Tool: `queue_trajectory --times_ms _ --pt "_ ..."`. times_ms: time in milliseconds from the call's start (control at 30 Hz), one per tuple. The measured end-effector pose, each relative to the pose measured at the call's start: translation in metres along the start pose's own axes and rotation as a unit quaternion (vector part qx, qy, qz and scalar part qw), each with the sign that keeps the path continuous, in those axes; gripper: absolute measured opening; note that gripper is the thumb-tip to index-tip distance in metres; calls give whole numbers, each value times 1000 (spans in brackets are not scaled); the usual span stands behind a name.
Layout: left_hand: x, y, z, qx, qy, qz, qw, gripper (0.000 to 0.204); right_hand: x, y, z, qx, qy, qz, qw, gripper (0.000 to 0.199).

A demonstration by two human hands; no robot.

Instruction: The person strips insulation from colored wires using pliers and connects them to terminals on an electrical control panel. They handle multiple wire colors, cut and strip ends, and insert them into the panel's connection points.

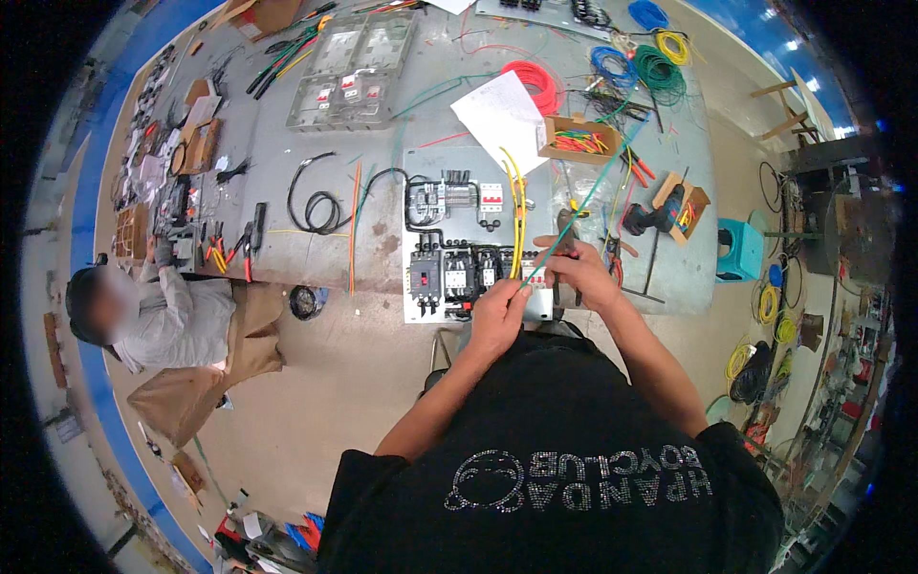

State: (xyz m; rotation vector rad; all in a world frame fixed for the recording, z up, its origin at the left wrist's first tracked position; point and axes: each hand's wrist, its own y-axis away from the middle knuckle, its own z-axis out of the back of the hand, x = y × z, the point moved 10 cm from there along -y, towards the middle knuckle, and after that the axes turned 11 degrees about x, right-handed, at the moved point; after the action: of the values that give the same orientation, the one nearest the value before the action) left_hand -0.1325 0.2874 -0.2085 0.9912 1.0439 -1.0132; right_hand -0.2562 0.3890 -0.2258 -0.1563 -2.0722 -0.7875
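My left hand (500, 314) is closed, its thumb and fingers pinching a green wire (604, 172). That wire slants up to the right, past my other hand and across the table. My right hand (585, 275) is wrapped round dark-handled pliers (565, 232), their head beside the green wire. Whether the jaws grip the wire cannot be made out. Just left of my hands lies a mounting plate (413, 311) with black breakers, contactors (458, 275) and a red-and-white breaker (491, 197). Yellow wires (519, 225) rise from it, and a black cable loops along its left side.
A box of coloured wire pieces (579, 141), a paper sheet (492, 110) and a red wire coil (535, 86) lie beyond the plate. A cordless drill (660, 212) is at right. Clear plastic enclosures (349, 72) stand at the back. Another person (182, 316) works at left.
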Motion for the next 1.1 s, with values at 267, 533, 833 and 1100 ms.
queue_trajectory --times_ms 267,533,833,1100 --pt "9 14 24 -17 -124 -2 992 18 -28 -8 -33 -24 -121 0 992 17" --pt "46 17 103 -119 -229 -3 966 27 -8 5 8 -102 -53 34 993 18" --pt "143 -3 254 -163 -414 108 889 59 -67 83 116 -263 -32 -32 964 22" --pt "304 0 260 -49 -435 196 878 44 -83 124 121 -314 -32 -73 946 23"
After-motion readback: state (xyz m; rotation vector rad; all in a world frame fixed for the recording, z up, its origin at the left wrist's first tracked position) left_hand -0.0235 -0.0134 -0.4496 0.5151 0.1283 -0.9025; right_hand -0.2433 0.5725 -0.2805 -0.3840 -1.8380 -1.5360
